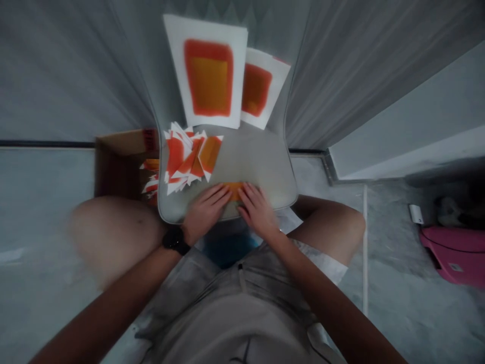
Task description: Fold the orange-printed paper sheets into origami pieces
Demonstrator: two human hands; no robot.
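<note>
A small folded piece of orange paper (235, 189) lies on the grey seat (261, 169) of a chair, near its front edge. My left hand (206, 212) and my right hand (257, 210) press on it from either side, fingertips on the paper, and partly hide it. Beyond my hands lies a loose pile of folded white-and-orange paper pieces (191, 156). Two white sheets with orange-and-yellow printed rectangles, a larger sheet (208, 71) and a smaller sheet (263, 86), lie farther ahead, overlapping the seat's far edge. A black watch (176, 240) sits on my left wrist.
An open cardboard box (121, 162) with more paper pieces (149, 182) stands left of the seat. Grey curtains hang on both sides. My knees flank the seat. A pink object (454, 253) and a small white item (416, 214) lie on the floor at right.
</note>
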